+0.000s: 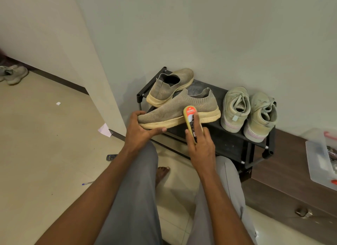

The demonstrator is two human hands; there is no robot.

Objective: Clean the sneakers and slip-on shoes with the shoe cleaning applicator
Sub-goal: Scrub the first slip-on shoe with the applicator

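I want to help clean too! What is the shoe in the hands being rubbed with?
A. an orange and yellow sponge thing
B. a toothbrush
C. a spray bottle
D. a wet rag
A: the right hand holds an orange-and-yellow applicator against the side of the slip-on, which the left hand steadies.

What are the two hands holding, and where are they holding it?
The left hand holds a slip-on shoe by its toe end. The right hand holds the shoe cleaner along its back, pressing it against the shoe's side.
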